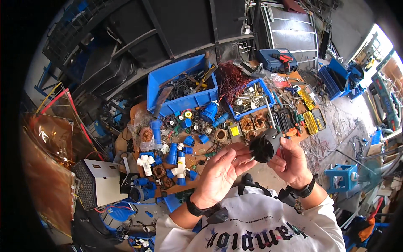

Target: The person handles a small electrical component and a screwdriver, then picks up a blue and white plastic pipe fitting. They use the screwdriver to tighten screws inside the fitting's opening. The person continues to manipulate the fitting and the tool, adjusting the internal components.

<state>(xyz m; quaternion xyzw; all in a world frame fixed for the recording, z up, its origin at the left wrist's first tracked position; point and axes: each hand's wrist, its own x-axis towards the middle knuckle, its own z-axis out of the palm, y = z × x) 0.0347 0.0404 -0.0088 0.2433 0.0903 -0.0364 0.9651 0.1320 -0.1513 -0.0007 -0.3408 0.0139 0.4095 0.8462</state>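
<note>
A black, hollow cylindrical housing [263, 149] is held up in front of my chest, its round end toward me. My right hand [292, 161] grips it from the right, thumb near the rim. Something thin and reddish [281, 152] shows between that hand's thumb and fingers; its kind is unclear. On the other side, my left hand [218, 174] has its palm turned up and its fingers stretched toward the housing. The fingertips reach its lower left edge, and a small metal tip shows beside them. Whether they bear any weight is hidden.
A cluttered workbench lies beyond my hands. On it are a blue bin [180, 103] of cables and tools, a blue tray [252, 98] of metal parts, and white and blue pipe fittings [180, 166]. A red drill [285, 62] rests on a blue case; a blue stool [341, 176] stands right.
</note>
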